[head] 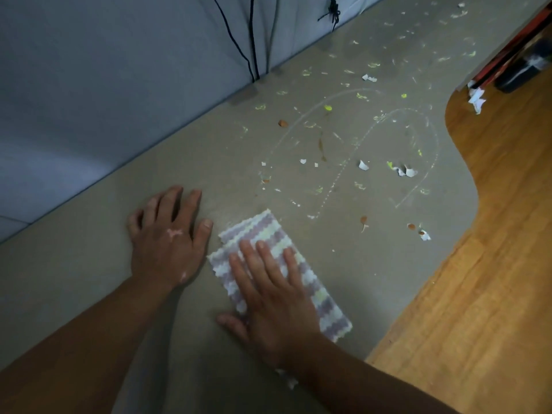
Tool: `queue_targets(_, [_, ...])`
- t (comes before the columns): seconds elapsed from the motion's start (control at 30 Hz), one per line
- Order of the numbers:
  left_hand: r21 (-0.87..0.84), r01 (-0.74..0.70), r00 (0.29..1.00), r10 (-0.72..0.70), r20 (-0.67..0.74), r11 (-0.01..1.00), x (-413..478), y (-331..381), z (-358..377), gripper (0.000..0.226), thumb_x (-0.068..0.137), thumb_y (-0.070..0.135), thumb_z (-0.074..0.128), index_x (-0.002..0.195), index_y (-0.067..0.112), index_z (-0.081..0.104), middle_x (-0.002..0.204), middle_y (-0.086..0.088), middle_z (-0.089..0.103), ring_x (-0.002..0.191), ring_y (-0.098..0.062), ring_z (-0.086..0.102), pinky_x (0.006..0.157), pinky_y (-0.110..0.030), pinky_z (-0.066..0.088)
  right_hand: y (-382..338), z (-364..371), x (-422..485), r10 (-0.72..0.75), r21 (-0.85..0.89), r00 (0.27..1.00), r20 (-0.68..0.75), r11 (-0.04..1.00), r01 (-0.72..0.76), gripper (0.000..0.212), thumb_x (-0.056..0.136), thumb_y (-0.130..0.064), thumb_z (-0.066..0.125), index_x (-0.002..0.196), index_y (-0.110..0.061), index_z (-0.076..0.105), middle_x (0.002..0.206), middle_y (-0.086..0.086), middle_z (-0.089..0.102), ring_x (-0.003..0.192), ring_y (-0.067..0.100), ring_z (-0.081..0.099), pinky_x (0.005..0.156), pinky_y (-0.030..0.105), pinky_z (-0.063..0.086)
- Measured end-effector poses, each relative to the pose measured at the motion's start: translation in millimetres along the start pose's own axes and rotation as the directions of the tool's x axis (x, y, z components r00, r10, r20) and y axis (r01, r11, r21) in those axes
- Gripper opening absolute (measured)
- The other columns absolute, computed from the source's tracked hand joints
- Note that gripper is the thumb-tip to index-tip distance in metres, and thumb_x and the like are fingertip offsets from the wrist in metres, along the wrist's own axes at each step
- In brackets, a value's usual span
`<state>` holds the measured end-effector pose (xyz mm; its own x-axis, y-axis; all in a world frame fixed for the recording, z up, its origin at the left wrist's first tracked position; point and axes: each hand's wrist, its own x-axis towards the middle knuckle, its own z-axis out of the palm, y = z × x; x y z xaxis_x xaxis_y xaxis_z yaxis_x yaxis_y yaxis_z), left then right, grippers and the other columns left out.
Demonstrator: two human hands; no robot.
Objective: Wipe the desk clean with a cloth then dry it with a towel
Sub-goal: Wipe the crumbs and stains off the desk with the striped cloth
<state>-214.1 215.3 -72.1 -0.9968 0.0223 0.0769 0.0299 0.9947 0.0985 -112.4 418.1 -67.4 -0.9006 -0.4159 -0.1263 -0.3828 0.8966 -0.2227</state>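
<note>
The right hand (270, 297) presses flat, fingers (254, 258) straight, on a folded striped cloth (268, 231) lying on the grey counter (89, 279). Just beside it the left hand (167, 237) rests on the counter with fingers spread. Paper scraps (404, 171) and chalky arcs (418, 115) lie beyond the cloth.

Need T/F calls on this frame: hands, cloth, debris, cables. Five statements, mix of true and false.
1. The right hand presses flat on the striped cloth. True.
2. The left hand grips a towel. False: it rests flat on the bare desk and holds nothing.
3. Paper scraps lie on the desk beyond the cloth. True.
4. The cloth is bunched into a ball. False: it lies flat as a long folded strip.
5. Dark cables hang by the wall behind the desk. True.
</note>
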Motion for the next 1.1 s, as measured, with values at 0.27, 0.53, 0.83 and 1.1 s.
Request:
queue_targets(0.27, [-0.004, 0.056, 0.998, -0.056, -0.031, 0.998, 26, -23, 1, 0.058, 0.097, 0.054, 0.040, 0.147, 0.025, 0.046, 0.153, -0.012, 0.042, 0.139, -0.036, 0.041, 0.107, -0.059, 0.032, 86, -29, 75, 0.053, -0.036, 0.997, 0.062, 0.998, -0.051, 0.092, 0.095, -0.081, 0.016, 0.166, -0.023, 0.005, 0.174, -0.002, -0.003, 0.160, 0.019, -0.008, 0.127, 0.054, -0.002])
queue_targets(0.53, [0.040, 0.105, 0.991, -0.108, 0.083, 0.994, 44, -37, 5, 0.069, 0.099, 0.065, 0.022, 0.158, 0.030, 0.030, 0.164, -0.012, 0.028, 0.151, -0.036, 0.023, 0.116, -0.065, 0.021, 179, -54, 94, 0.337, -0.048, 0.942, 0.001, 0.940, -0.337, 0.099, 0.090, -0.085, 0.000, 0.166, -0.021, -0.002, 0.174, -0.001, -0.007, 0.160, 0.018, -0.009, 0.128, 0.052, -0.003])
queue_targets(0.83, [0.013, 0.124, 0.986, -0.125, 0.115, 0.992, 58, -36, 4, 0.071, 0.097, 0.067, 0.016, 0.159, 0.033, 0.024, 0.167, -0.009, 0.023, 0.154, -0.033, 0.017, 0.120, -0.064, 0.017, 49, -21, 65, 0.160, -0.028, 0.987, 0.002, 0.987, -0.160, 0.100, 0.096, -0.082, 0.023, 0.164, -0.009, 0.021, 0.172, 0.014, 0.011, 0.160, 0.032, 0.006, 0.124, 0.064, 0.013])
queue_targets(1.1, [0.025, 0.098, 0.989, -0.100, 0.113, 0.995, 67, -40, 6, 0.068, 0.099, 0.064, 0.021, 0.158, 0.031, 0.029, 0.166, -0.011, 0.027, 0.153, -0.033, 0.021, 0.119, -0.062, 0.020, 49, -29, 137, -0.086, -0.046, 0.994, 0.068, 0.995, 0.089, 0.094, 0.095, -0.081, 0.021, 0.166, -0.019, 0.011, 0.174, 0.004, 0.004, 0.160, 0.023, -0.001, 0.127, 0.056, 0.001])
